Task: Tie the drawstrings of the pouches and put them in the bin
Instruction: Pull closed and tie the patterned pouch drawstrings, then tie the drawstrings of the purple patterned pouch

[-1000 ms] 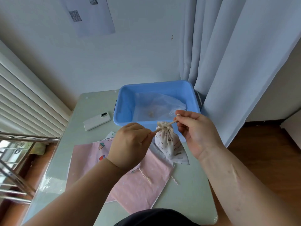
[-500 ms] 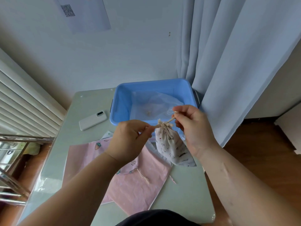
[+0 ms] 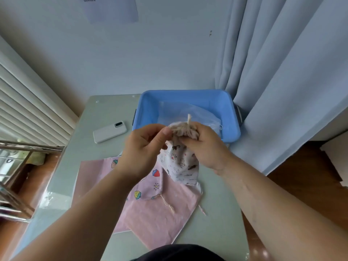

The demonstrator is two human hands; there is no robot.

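Item: small white printed cloth pouch, held above the grey-green table, just in front of the blue plastic bin.

Right hand curls round the gathered neck, presumably to hold the closure tight. One beige drawstring end stands up above the fingers.

Left hand pinches the neck's left side. Blur hides whether it holds any cord.

Flat pink cloth pouches lie beneath, untied.

Knot judged unfinished.

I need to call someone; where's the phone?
Head view: the phone lies on the table, left side, just left of the blue bin.
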